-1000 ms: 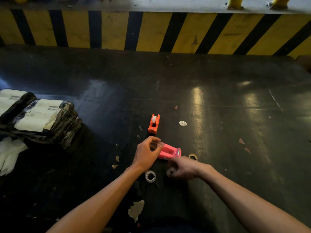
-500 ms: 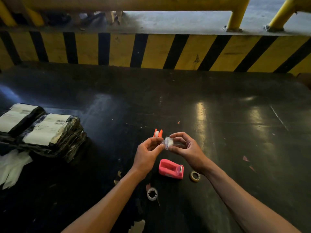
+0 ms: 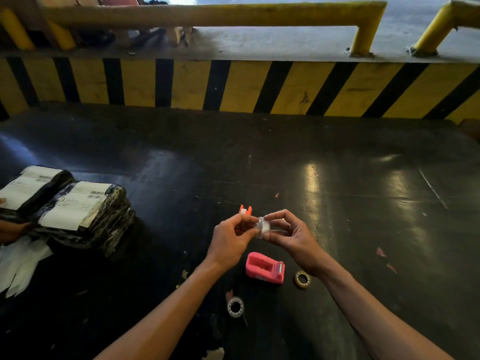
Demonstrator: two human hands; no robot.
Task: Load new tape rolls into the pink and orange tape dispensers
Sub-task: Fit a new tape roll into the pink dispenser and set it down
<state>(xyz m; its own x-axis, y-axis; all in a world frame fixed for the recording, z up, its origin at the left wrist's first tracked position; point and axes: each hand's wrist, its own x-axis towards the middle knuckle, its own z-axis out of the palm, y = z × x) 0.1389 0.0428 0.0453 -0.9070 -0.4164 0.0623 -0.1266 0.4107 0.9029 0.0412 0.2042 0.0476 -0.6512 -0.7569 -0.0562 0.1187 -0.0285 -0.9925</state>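
Both of my hands hold a small clear tape roll point(image 3: 262, 226) up above the dark surface. My right hand point(image 3: 288, 235) pinches the roll between thumb and fingers, and my left hand point(image 3: 230, 236) pinches its left side. Below them the pink dispenser point(image 3: 265, 267) lies with its roll bay bare. The orange dispenser point(image 3: 245, 210) stands just behind my left hand, mostly hidden, with a white roll in it. A clear tape roll point(image 3: 235, 306) lies near my left forearm. A yellowish roll point(image 3: 302, 279) rests right of the pink dispenser.
Black wrapped parcels point(image 3: 78, 216) with white labels sit at the left, where another person's hand point(image 3: 10, 229) touches them. White paper point(image 3: 18, 263) lies below the parcels. A yellow-and-black striped wall point(image 3: 233, 84) and yellow rails point(image 3: 207, 14) bound the far side. Small scraps dot the dark surface point(image 3: 363, 203).
My right hand lifted the clear roll from beside the pink dispenser, and my left hand left the dispenser to meet it. The view tilted up; over the last half second the hands barely moved.
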